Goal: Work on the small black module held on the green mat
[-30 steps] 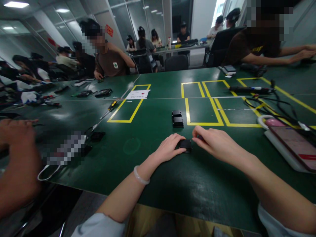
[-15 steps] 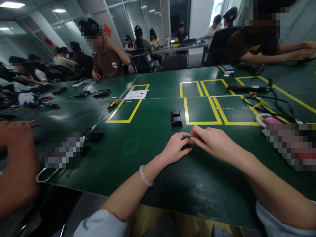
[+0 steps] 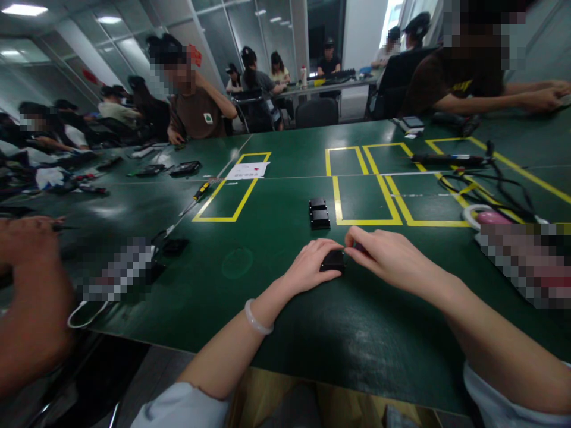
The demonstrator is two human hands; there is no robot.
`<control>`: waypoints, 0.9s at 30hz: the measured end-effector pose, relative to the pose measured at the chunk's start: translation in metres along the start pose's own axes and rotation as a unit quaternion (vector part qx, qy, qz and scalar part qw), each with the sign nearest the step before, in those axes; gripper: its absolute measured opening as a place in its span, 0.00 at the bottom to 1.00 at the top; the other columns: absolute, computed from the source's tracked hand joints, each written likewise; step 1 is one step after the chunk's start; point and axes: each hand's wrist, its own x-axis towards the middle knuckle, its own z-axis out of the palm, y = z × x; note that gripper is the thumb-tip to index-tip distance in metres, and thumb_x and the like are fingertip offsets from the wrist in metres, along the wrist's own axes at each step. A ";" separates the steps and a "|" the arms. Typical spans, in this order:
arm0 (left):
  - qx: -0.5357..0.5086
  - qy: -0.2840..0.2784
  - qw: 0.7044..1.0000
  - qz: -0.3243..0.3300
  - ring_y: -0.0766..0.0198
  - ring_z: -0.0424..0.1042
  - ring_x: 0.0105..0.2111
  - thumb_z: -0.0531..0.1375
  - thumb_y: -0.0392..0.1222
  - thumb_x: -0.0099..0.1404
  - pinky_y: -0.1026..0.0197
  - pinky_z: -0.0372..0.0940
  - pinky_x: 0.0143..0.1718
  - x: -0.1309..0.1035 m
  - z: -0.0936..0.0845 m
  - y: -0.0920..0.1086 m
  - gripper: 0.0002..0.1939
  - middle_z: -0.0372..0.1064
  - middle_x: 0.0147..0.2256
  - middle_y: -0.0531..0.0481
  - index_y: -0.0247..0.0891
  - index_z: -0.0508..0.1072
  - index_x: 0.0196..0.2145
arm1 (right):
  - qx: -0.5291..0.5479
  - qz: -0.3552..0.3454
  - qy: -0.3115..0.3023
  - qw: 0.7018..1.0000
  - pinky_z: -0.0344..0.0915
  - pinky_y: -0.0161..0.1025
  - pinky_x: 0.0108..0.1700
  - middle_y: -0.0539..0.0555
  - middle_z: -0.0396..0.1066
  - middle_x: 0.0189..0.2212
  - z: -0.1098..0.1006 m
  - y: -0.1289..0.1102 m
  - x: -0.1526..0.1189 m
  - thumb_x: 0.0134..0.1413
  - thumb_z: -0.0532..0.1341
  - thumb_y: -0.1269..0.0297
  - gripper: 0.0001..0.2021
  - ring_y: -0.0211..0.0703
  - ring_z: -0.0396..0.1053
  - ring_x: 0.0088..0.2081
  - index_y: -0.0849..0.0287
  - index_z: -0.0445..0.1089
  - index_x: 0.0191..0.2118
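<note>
Black block (image 3: 333, 262) smooth plastic (by look); tabletop (image 3: 379, 339) glossy

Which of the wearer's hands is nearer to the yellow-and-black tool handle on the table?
Left. The left hand, around a black block, is right of the tool handle and closer to the wearer; the right hand is farther right, beside the block.

A small, black, block-shaped box (image 3: 333, 260) lies flat on the green surface (image 3: 285, 333), its left part covered by the left grip (image 3: 310, 266), with the thumb along its near side and fingers over its far side. Its dark top and right end show. Just beside that end, a small dark piece (image 3: 358, 245) sits within the pinched right grip (image 3: 389, 252), mostly hidden, its shape unclear.
</note>
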 end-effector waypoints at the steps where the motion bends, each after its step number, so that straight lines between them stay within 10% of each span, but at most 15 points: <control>1: 0.001 -0.001 1.000 -0.007 0.51 0.63 0.53 0.64 0.49 0.62 0.49 0.59 0.55 -0.001 -0.002 -0.002 0.27 0.63 0.55 0.45 0.44 0.62 0.56 | -0.001 0.002 -0.001 1.000 0.51 0.36 0.28 0.51 0.71 0.27 0.000 0.000 0.000 0.65 0.49 0.59 0.08 0.42 0.68 0.28 0.55 0.62 0.40; 27: 0.018 -0.026 0.999 -0.032 0.54 0.66 0.47 0.61 0.51 0.65 0.53 0.62 0.49 -0.004 -0.004 -0.015 0.19 0.66 0.47 0.46 0.42 0.67 0.51 | 0.000 0.015 -0.028 1.000 0.52 0.37 0.30 0.50 0.70 0.28 0.000 0.000 0.000 0.66 0.49 0.57 0.09 0.44 0.68 0.29 0.55 0.59 0.40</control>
